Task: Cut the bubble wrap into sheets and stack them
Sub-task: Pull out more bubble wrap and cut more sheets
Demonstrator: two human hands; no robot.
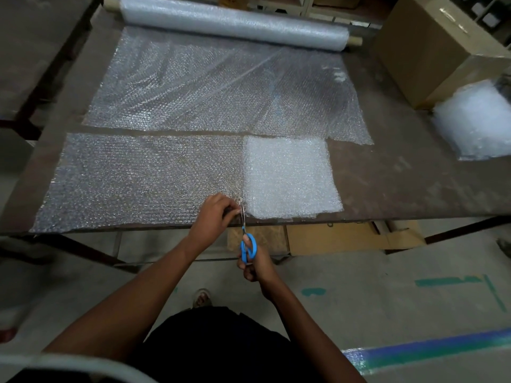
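bubble wrap, a long clear strip [138, 178] lying left-to-right along the near edge of the dark worn table [401, 183], is pinched at its near edge by the left hand [214, 214], just beside the white folded stack [290, 175] on its right, while the right hand [254, 264], nearer the body, grips blue-handled scissors [247, 244] pointing away across the strip's short width.

A large cardboard box [439, 48] stands at two o'clock on the worn brown table [401, 183]; flattened cardboard [331, 237] lies beneath at five o'clock, above tape-marked concrete floor [387, 308].
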